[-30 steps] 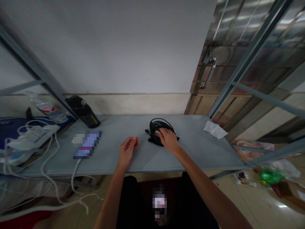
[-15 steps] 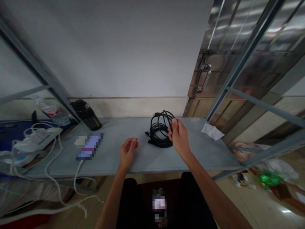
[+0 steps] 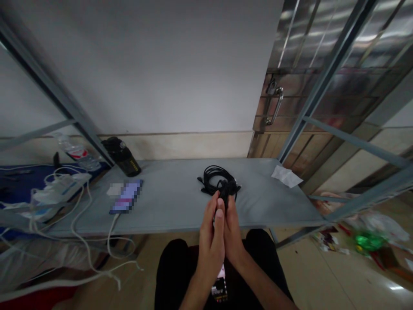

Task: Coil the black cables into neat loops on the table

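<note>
My left hand and my right hand are brought together at the desk's front edge, palms facing and fingers pointing away from me. Between their fingertips, part of a black cable is gathered into a bunch. Behind that, loops of a coiled black cable lie on the grey desk top, with plug ends sticking out at the left. How the fingers grip the bunch is partly hidden by the hands themselves.
On the left stand a black bottle and a phone with a white charging cord. A power strip and a clear water bottle lie beyond the frame post. Crumpled white paper rests at the right. Another phone is on my lap.
My right hand has come down and toward me from the raised loops. My left hand has moved right to meet it, and both now close around the bunched cable.
</note>
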Tool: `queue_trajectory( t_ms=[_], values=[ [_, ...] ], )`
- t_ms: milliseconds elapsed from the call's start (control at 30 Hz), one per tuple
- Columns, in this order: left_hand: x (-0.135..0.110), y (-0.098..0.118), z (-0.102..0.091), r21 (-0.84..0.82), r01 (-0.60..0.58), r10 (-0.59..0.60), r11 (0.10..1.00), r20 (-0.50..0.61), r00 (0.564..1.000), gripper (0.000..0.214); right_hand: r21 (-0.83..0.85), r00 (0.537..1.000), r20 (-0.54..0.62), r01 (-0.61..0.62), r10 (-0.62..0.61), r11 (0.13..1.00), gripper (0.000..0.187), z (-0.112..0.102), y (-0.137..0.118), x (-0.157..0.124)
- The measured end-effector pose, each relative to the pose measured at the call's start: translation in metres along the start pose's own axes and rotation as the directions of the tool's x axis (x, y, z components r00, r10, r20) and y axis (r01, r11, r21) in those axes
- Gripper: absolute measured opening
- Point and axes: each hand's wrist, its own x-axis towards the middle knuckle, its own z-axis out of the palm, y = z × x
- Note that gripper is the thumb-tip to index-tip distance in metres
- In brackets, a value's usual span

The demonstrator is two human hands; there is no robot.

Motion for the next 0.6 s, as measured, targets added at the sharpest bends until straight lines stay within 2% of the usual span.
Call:
queue_trajectory(
  t_ms=[67, 200, 400, 467, 600],
  values=[
    [0.001, 0.003, 0.008, -0.046, 0.037, -0.039, 0.998, -0.052, 0.998, 0.051, 0.025, 1.000, 0.023, -0.017, 0.017, 1.000, 0.063, 0.001, 0.003, -0.004],
    [-0.004, 0.005, 0.017, -0.208, 0.139, -0.165, 0.968, -0.115, 0.980, 0.050, 0.001, 0.999, -0.019, -0.033, 0.033, 0.999, 0.053, 0.002, -0.003, -0.004],
    [-0.012, 0.004, 0.019, -0.356, 0.252, -0.311, 0.900, -0.121, 0.943, 0.057, -0.006, 0.994, -0.095, -0.048, 0.047, 0.999, 0.053, 0.004, -0.012, -0.008],
    [-0.012, 0.003, 0.017, -0.367, 0.272, -0.334, 0.890, -0.118, 0.935, 0.060, 0.017, 0.996, -0.080, -0.048, 0.050, 0.999, 0.054, 0.003, -0.012, -0.008],
    [-0.008, 0.003, 0.009, -0.328, 0.248, -0.302, 0.912, -0.127, 0.945, 0.070, 0.069, 0.999, -0.014, -0.031, 0.032, 0.997, 0.055, -0.007, -0.017, -0.001]
  ],
)
